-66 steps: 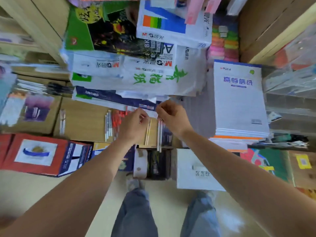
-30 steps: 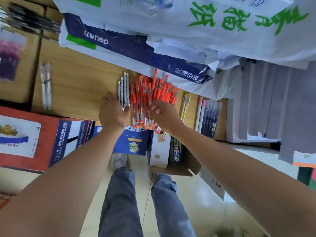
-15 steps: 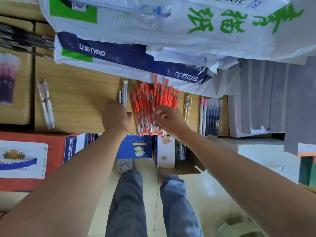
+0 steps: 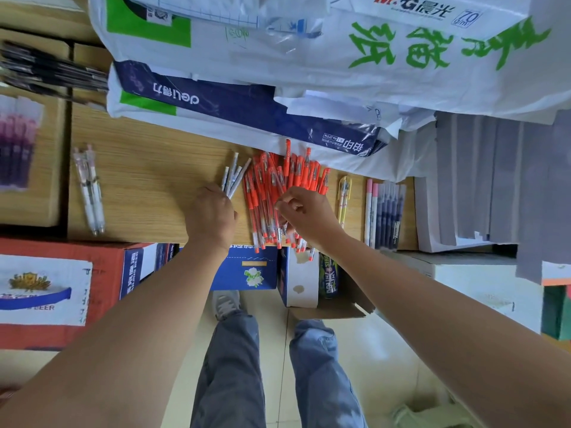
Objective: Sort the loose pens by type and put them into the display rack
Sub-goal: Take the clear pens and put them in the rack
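Gripping a small fan of white pens (image 4: 233, 177) in the left hand (image 4: 213, 216); pinching among heaped red pens (image 4: 272, 186) with the right hand (image 4: 306, 213), mid wooden shelf (image 4: 148, 186). Grouped further right: yellow pen (image 4: 344, 196), dark pens (image 4: 389, 211). Probably early; no rack visible.
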`<state>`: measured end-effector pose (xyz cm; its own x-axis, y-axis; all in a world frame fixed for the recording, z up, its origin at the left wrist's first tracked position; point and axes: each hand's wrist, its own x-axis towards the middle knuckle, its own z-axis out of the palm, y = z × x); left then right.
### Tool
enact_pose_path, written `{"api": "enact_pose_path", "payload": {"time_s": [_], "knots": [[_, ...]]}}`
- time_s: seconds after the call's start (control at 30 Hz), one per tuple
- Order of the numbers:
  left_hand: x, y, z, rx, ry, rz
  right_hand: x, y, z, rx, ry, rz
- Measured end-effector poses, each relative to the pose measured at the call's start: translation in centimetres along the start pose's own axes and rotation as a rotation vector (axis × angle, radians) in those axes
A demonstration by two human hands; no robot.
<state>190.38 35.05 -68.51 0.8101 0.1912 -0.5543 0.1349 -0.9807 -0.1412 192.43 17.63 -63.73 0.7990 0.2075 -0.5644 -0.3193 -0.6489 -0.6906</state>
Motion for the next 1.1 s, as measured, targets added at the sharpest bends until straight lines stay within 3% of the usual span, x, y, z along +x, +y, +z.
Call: {"api": "enact_pose_path", "payload": {"time_s": [0.23, 0.4, 0.5, 0.63, 0.8, 0.93, 1.03, 1.1], "knots": [[0.2, -1.1, -0.2, -0.072, 0.070, 0.036, 0.8, -2.3, 1.2, -0.001, -0.100, 0.039], [0.2, -2.7, -0.5, -0.363, 0.099, 0.053, 1.8, -4.0, 2.9, 0.018, -0.106, 0.083], [-0.4, -4.1, -1.1, -0.554, 0.029, 0.180, 2.2, -5.5, 5.0, 0.192, -0.155, 0.157], [-1.9, -6.3, -1.8, -0.644, -0.118, 0.352, 2.7, -7.8, 7.3, 0.376, -0.099, 0.281], [-3.2, -10.1, -2.2, -0.905, -0.238, 0.291, 2.4, -10.0, 9.4, 0.528, -0.053, 0.348], [-4.0, -14.1, -3.2, -1.499, -0.462, 0.082, 2.3, -12.3, 10.0, 0.636, 0.087, 0.407], [-4.4, -15.6, -4.2, -1.910, -0.507, -0.080, 2.2, -13.8, 10.9, 0.661, 0.080, 0.387], [-4.4, -15.8, -4.7, -1.896, -0.493, -0.083, 1.8, -14.8, 11.9, 0.689, 0.033, 0.360]]}}
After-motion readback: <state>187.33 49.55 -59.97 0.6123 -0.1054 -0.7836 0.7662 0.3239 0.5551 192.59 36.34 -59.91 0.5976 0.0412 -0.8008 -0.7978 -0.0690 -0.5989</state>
